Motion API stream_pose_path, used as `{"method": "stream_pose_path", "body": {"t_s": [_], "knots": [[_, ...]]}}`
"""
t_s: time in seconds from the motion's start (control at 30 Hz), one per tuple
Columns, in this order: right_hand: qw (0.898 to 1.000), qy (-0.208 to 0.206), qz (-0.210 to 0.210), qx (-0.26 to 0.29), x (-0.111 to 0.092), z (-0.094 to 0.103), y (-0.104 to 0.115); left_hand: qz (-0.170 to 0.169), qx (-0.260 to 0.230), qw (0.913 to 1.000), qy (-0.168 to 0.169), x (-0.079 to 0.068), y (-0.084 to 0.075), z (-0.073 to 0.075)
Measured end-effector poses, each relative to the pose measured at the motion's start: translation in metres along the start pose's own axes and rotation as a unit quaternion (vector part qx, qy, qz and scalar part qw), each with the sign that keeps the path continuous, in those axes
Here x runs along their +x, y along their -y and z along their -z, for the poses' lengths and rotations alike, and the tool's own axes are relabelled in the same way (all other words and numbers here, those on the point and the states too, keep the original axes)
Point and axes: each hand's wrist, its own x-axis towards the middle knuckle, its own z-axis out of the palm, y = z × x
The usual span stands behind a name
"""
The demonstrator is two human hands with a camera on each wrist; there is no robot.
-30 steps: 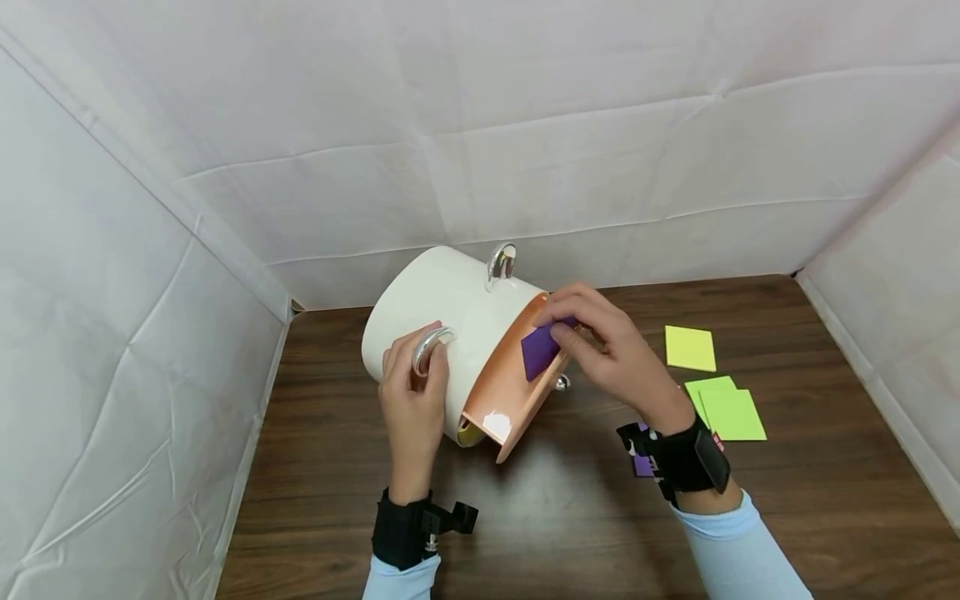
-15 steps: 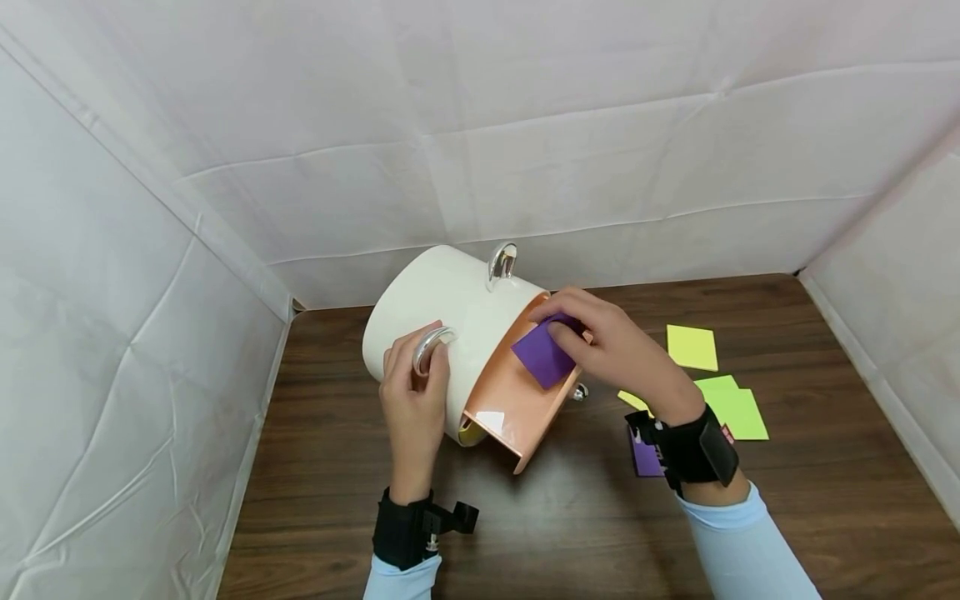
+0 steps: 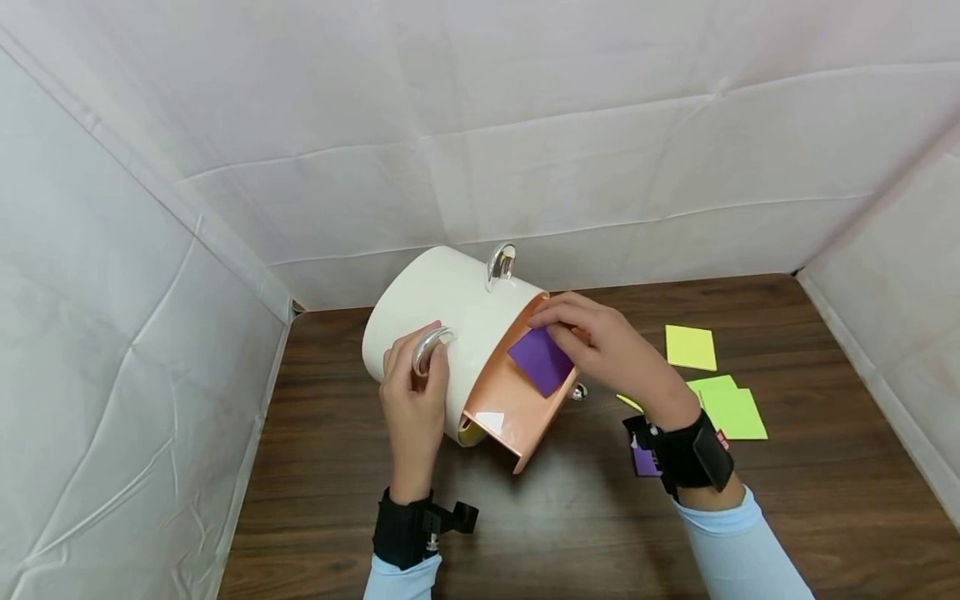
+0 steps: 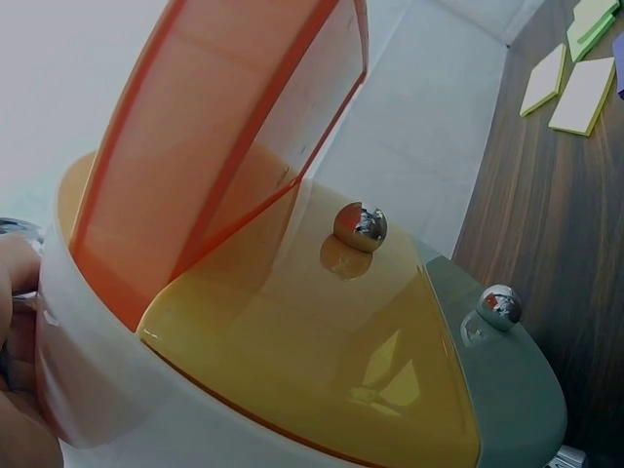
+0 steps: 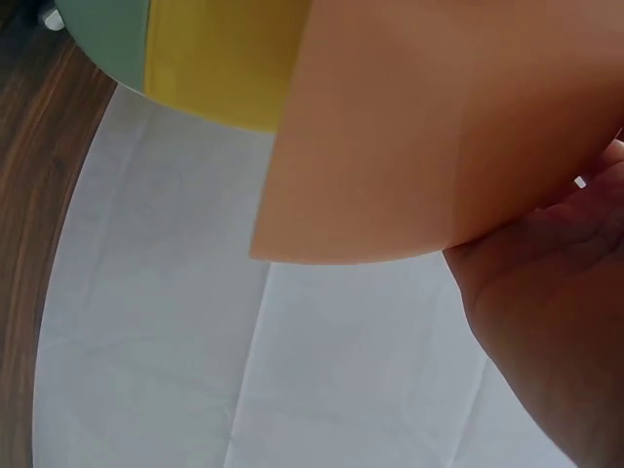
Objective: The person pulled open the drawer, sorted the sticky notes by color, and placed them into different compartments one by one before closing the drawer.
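A white round container (image 3: 427,308) has an orange drawer (image 3: 504,417) pulled out on its right side. My left hand (image 3: 412,392) grips a silver ring-shaped handle (image 3: 426,348) on the container's side. Inside the drawer is a pad of purple sticky notes (image 3: 542,362), its upper edge pinched by my right hand (image 3: 615,350) with thumb and fingers. In the left wrist view, a yellow drawer (image 4: 322,341) and a green drawer (image 4: 502,380) sit beside the orange one, and each has a shiny ball knob. The right wrist view shows the orange drawer's outer face; the pad is hidden there.
Yellow sticky notes (image 3: 691,347) and green sticky notes (image 3: 738,415) lie on the wooden table (image 3: 540,533) at right. Another purple pad (image 3: 643,461) is partly hidden by my right wrist. White cloth walls (image 3: 570,183) stand behind and at both sides.
The orange drawer has swung out slightly to the right. The purple pad has turned flatter and settled lower in it, with my right hand following. My left hand has stayed put.
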Motion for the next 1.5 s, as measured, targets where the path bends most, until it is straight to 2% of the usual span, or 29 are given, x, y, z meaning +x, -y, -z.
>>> {"method": "stream_pose_path", "body": {"t_s": [0.1,0.23,0.53,0.73,0.93,1.13,1.27,1.37,1.5], "knots": [[1.000,-0.004,-0.011,0.001,-0.001,-0.001,-0.001,0.002,0.003,1.0000,-0.002,0.001,-0.001,0.000],[1.000,-0.012,-0.004,-0.002,-0.001,-0.002,0.002,0.003,0.005,1.0000,-0.001,0.001,0.000,0.000],[1.000,-0.023,0.000,-0.009,-0.001,0.007,0.041,0.005,0.006,1.0000,0.000,0.001,0.001,0.000],[0.998,-0.053,0.009,-0.015,-0.005,0.010,0.040,0.003,0.003,1.0000,0.002,0.000,0.001,0.001],[0.994,-0.106,0.007,-0.003,-0.018,0.010,0.020,0.002,0.003,1.0000,0.001,0.001,0.000,0.003],[0.988,-0.150,-0.033,0.007,-0.039,0.009,-0.018,0.004,0.005,1.0000,-0.004,0.001,0.001,0.003],[0.983,-0.168,-0.072,0.019,-0.058,0.007,-0.034,0.002,0.010,0.9999,-0.004,-0.001,0.001,0.005],[0.979,-0.165,-0.119,0.016,-0.076,0.004,-0.045,-0.001,0.014,0.9999,-0.003,-0.002,0.001,0.005],[0.979,-0.112,-0.168,-0.006,-0.100,-0.002,-0.067,-0.004,0.015,0.9999,-0.007,-0.003,0.001,0.004]]}}
